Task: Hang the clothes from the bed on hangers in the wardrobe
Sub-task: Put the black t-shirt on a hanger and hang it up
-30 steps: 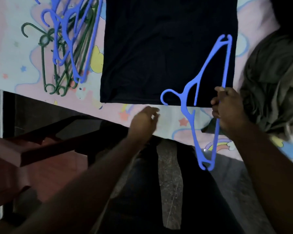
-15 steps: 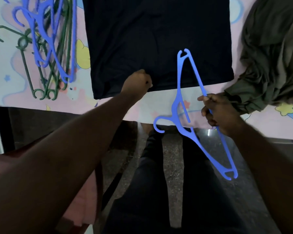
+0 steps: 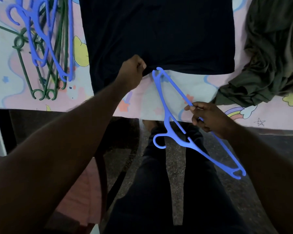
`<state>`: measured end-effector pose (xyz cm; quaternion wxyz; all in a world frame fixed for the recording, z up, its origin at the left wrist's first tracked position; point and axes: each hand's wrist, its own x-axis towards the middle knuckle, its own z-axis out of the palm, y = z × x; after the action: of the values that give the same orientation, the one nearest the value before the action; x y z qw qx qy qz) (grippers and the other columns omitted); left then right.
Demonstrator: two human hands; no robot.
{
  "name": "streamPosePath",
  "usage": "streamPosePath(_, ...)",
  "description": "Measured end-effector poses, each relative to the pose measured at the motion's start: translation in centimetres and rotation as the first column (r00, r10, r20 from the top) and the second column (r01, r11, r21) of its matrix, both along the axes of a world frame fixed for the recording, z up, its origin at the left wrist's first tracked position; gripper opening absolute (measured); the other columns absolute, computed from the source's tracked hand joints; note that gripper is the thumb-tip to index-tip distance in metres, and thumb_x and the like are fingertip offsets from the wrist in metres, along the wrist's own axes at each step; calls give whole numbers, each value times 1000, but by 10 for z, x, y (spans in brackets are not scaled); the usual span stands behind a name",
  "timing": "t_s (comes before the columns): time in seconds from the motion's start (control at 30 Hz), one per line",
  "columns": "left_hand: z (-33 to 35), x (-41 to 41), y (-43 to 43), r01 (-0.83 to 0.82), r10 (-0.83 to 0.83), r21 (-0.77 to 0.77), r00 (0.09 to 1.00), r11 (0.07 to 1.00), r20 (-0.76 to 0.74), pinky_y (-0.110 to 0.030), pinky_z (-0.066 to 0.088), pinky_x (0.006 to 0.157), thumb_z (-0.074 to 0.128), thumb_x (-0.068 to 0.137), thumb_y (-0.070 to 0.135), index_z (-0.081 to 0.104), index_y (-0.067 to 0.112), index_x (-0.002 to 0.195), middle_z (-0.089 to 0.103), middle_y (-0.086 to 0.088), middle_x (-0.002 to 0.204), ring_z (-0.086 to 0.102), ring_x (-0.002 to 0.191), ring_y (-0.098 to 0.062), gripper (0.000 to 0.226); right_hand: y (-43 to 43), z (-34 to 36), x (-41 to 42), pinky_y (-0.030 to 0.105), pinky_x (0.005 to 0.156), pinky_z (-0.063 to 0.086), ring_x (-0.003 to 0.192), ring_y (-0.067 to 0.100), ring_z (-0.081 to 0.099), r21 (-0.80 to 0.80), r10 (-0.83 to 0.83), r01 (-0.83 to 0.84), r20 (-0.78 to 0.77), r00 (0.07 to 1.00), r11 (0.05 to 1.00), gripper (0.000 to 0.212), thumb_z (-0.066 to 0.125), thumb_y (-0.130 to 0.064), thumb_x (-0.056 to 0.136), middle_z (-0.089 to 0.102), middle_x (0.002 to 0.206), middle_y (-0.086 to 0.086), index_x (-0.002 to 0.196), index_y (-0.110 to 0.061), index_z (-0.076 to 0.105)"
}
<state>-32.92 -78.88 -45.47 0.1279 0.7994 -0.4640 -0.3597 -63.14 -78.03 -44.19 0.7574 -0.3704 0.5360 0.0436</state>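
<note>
Bedsheet bears dark shirt; left hand pinches its hem, right hand grips blue hanger.

The left hand pinches the near hem of a dark navy garment, which lies flat on the patterned bed sheet. The right hand grips a blue hanger by its straight bar. One end of the hanger points up at the hem just beside the left hand, and its hook hangs between the two hands. Left of the left hand lies a pile of blue and green hangers. Beyond the right hand sits a crumpled olive garment.
</note>
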Motion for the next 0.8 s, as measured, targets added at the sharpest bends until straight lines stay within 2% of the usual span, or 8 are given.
streamPosePath(0.1,-5,1,5,147,-144,93,989,985,-33,-19,40,67,58,90,8,62,2,106,66,-8,92,62,83,-23,17,4,-1,-1,17,39,20,43,15,24,-9,-17,16,-58,998,1000,22,47,-23,104,54,57,9,113,-13,65)
streamPosePath(0.2,-11,-4,7,198,-201,143,980,970,4,-22,38,72,67,88,17,63,7,115,62,-9,97,58,86,-21,29,8,-2,-7,17,38,19,38,13,25,-9,-15,14,-106,994,1000,22,47,-23,104,53,59,11,114,-14,65)
streamPosePath(0.27,-13,-6,7,189,-195,130,980,973,43,-24,37,71,70,86,20,67,8,109,58,-5,93,55,84,-17,26,10,-2,-13,18,38,19,35,10,26,-9,-15,14,-125,992,1000,22,46,-23,104,53,60,11,114,-15,64)
streamPosePath(0.33,-15,-6,6,181,-189,116,980,977,56,-27,41,69,71,84,19,70,7,97,61,-7,90,57,82,-18,17,12,-1,-17,17,37,20,33,9,26,-18,-21,18,-137,990,1000,23,46,-23,104,53,60,11,114,-14,64)
streamPosePath(0.43,-12,-8,6,100,-105,86,993,991,54,-27,43,66,69,86,19,67,6,85,63,-5,79,55,73,-14,13,14,0,-21,15,37,19,32,8,25,-27,-38,35,-146,989,999,23,46,-24,104,51,59,12,114,-13,64)
streamPosePath(0.53,-5,-5,6,19,-20,37,1000,999,18,-20,37,59,66,90,20,66,4,84,63,-2,75,56,70,-14,16,15,5,-23,16,40,17,34,11,24,11,-32,34,-107,994,999,24,47,-26,104,50,58,11,113,-14,65)
streamPosePath(0.67,4,1,6,63,-63,-6,998,998,28,-12,36,55,61,93,18,67,3,87,62,-2,75,54,68,-14,17,11,12,-17,20,43,16,37,13,23,11,-4,5,-34,999,1000,23,46,-27,104,51,59,12,110,-17,66)
streamPosePath(0.8,15,2,3,75,-67,-130,996,989,67,-22,32,54,54,96,16,60,0,88,57,-6,69,49,61,-18,19,3,10,-3,21,44,16,39,14,21,14,-33,33,2,999,999,24,44,-28,104,52,64,13,109,-18,66)
